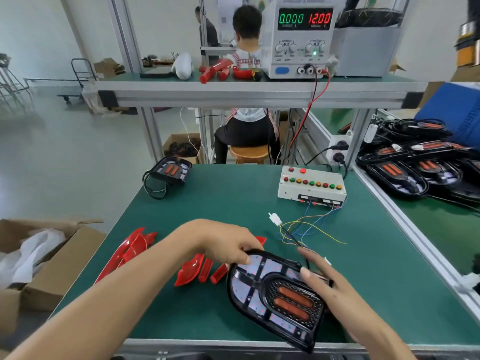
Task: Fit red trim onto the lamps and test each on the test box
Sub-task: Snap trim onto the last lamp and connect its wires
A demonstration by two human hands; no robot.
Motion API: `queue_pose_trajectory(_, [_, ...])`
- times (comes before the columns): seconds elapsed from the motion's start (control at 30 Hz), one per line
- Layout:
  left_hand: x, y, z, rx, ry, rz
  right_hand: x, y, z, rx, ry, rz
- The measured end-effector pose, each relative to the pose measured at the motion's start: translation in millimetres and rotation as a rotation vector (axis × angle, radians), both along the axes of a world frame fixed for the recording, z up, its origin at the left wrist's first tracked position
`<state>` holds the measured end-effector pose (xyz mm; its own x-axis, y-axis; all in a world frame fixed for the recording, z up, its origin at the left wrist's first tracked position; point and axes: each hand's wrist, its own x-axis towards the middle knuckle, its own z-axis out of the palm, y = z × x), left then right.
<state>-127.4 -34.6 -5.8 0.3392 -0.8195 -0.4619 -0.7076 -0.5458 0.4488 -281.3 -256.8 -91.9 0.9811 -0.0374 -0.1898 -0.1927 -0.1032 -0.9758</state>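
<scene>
Hands meet on one black lamp [275,294] held tilted over the near edge of the green worktop [233,203], towards its right half. The left hand [228,245] grips the lamp's far left rim, fingers curled over the edge. The right hand [322,279] holds the right side, thumb laid on the face near the mesh panel with its two orange strips, fingers spread behind. Several red trim pieces [197,268] lie on the worktop just left of the lamp, and a longer red trim [127,250] rests at the left edge. The test box [311,185], with its row of coloured buttons, sits at the far right corner; its thin coloured wires [309,227] run towards the lamp, ending in a white connector [274,219] lying loose on the mat. Another lamp [170,170] with a coiled cable sits at the far left corner. On the shelf above, a power supply [301,37] reads 0.000 and 12.00.
</scene>
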Motion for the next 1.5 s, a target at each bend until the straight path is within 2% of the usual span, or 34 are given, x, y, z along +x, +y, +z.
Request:
queue_pose_trajectory(0.1, [8.4,-1.8,7.4,0.049,-0.05,-0.027,-0.7,8.5,4.9,-0.025,-0.024,0.115])
queue_pose_trajectory(0.2, [18.9,0.4,10.8,-0.065,-0.029,0.037,-8.5,19.3,3.3,-0.026,-0.157,-0.018])
queue_pose_trajectory(0.23, [22.5,2.7,10.5,-0.149,0.005,0.118,-13.6,21.9,0.7,-0.011,-0.188,-0.066])
queue_pose_trajectory(0.3, [28.2,5.8,4.2,-0.397,0.1,0.411,-27.1,24.8,-7.3,0.047,-0.225,-0.156])
queue_pose_trajectory(0.33, [29.9,6.4,-2.3,-0.487,0.086,0.565,-35.0,27.7,-12.3,0.063,-0.248,-0.21])
queue_pose_trajectory(0.37, [30.7,6.3,-9.4,-0.511,-0.011,0.664,-43.3,32.1,-15.7,0.048,-0.286,-0.279])
queue_pose_trajectory(0.43, [29.9,3.8,-28.0,-0.35,-0.305,0.635,-56.0,41.3,-20.7,-0.038,-0.374,-0.453])
queue_pose_trajectory(0.47, [25.9,0.9,-38.1,-0.245,-0.383,0.577,-60.7,44.4,-24.7,-0.06,-0.39,-0.526])
queue_pose_trajectory(0.53, [16.5,-6.8,-53.1,-0.103,-0.417,0.519,-65.7,50.2,-27.3,-0.001,-0.346,-0.616])
queue_pose_trajectory(0.63, [8.1,-19.5,-69.7,-0.002,-0.459,0.488,-64.4,55.9,-26.1,0.06,-0.272,-0.688])
queue_pose_trajectory(0.8, [9.2,-26.2,-71.2,-0.004,-0.48,0.497,-51.0,70.1,-19.6,0.074,-0.132,-0.869])
queue_pose_trajectory(0.87, [11.6,-17.4,-64.2,-0.12,-0.465,0.585,-43.3,72.9,-16.8,0.178,-0.009,-0.891])
queue_pose_trajectory(1.0, [10.5,11.2,-41.6,-0.56,-0.273,0.825,-27.8,78.1,-13.8,0.36,0.113,-0.833])
queue_pose_trajectory(1.1, [0.7,20.2,-28.3,-0.885,0.016,0.951,-19.0,84.3,-14.9,0.368,0.14,-0.79])
queue_pose_trajectory(1.2, [-6.9,23.7,-19.1,-1.081,0.244,0.963,-16.3,88.3,-11.9,0.324,0.167,-0.758])
queue_pose_trajectory(1.27, [-11.3,22.0,-16.2,-1.162,0.412,0.936,-20.0,86.5,-10.0,0.171,0.176,-0.687])
queue_pose_trajectory(1.33, [-17.1,15.2,-18.5,-1.203,0.552,0.907,-25.7,78.2,-7.8,-0.132,0.202,-0.576])
queue_pose_trajectory(1.4, [-20.6,5.3,-26.6,-1.192,0.609,0.871,-31.0,70.7,-3.4,-0.409,0.217,-0.475])
queue_pose_trajectory(1.5, [-23.7,-10.4,-39.8,-1.126,0.68,0.82,-36.5,64.1,3.4,-0.629,0.265,-0.402])
